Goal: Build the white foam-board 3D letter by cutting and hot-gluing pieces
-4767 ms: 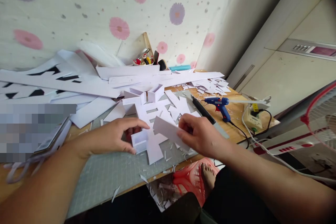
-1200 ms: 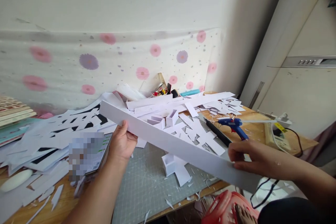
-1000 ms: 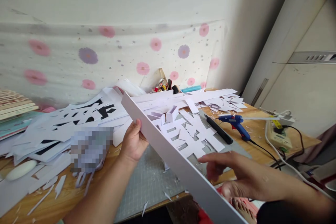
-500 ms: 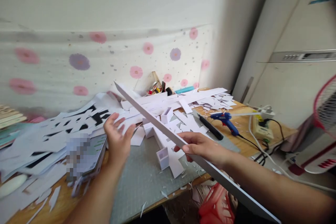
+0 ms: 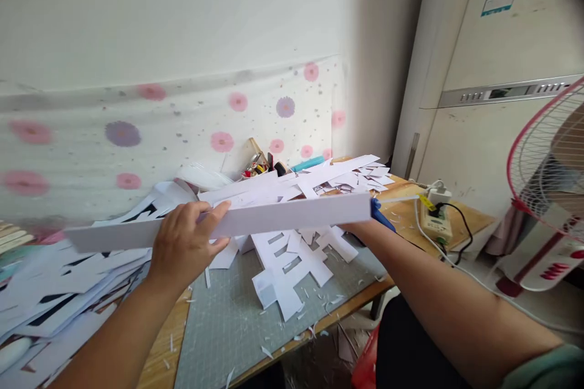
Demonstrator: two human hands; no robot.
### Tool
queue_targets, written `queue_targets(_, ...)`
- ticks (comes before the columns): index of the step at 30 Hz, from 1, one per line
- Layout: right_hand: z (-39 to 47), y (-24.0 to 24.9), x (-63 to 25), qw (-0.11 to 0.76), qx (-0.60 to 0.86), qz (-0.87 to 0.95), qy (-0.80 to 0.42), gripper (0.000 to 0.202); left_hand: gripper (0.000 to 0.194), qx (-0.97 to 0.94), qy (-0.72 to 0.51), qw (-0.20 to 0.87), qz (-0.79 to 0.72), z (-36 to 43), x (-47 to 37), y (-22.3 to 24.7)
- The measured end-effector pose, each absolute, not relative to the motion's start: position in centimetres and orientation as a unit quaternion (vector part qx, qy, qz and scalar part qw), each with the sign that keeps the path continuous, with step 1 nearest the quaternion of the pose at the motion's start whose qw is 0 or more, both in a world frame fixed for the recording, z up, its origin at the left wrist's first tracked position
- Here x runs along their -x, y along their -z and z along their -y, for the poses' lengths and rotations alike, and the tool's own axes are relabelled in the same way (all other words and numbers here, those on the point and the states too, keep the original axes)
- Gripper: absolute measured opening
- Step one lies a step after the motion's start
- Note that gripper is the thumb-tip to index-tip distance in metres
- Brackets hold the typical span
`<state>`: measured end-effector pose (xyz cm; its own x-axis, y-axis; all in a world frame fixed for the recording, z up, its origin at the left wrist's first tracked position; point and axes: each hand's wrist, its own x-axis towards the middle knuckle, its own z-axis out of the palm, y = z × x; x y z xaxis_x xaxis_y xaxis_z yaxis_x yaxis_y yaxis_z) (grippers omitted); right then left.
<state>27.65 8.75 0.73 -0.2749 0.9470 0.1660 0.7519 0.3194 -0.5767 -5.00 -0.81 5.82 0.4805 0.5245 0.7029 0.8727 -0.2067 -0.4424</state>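
A long white strip of foam board or card point(image 5: 296, 214) is held level across my view above the table. My left hand point(image 5: 185, 240) closes on its left part, fingers at the upper edge and thumb near the lower edge. My right hand point(image 5: 358, 228) is behind the strip's right end; its fingers are hidden. Beneath lies a white cut-out panel with rectangular openings point(image 5: 296, 270) on a grey-green cutting mat point(image 5: 219, 322). A small white box point(image 5: 264, 289) sits at the panel's near corner.
White sheets and offcuts point(image 5: 59, 279) pile up on the left. A blue glue gun point(image 5: 382, 217) shows partly behind the strip's right end. A power strip with cables point(image 5: 435, 222) sits on the right, beside a fan point(image 5: 547, 176). Tools stand in a holder point(image 5: 256, 164) by the wall.
The strip has turned from slanting away to lying level across the view. My left hand, open and apart before, has taken hold of it. My right hand has gone behind it.
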Motion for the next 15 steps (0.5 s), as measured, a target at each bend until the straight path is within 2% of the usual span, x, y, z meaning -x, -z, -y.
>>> queue_targets(4, -11.3, 2.2, -28.5, 0.122, 0.618, 0.766, -0.128, 0.034, 0.048, 0.712, 0.152, 0.427, 0.536, 1.2, 4.4, -6.7)
queue_targets(7, -11.9, 3.2, -28.1, 0.081, 0.643, 0.755, -0.099, 0.035, 0.056, 0.705, 0.130, 0.406, 0.566, 1.0, 3.6, -6.7)
queue_targets(11, -11.3, 2.1, -27.9, 0.095, 0.648, 0.751, -0.086, 0.035, 0.061, 0.692, 0.119, 0.389, 0.596, 1.1, 2.9, -6.6)
queue_targets(15, -8.2, -1.0, -27.6, 0.176, 0.594, 0.780, -0.089, 0.032, 0.061, 0.688, 0.103, 0.378, 0.611, 1.7, 2.4, -6.8)
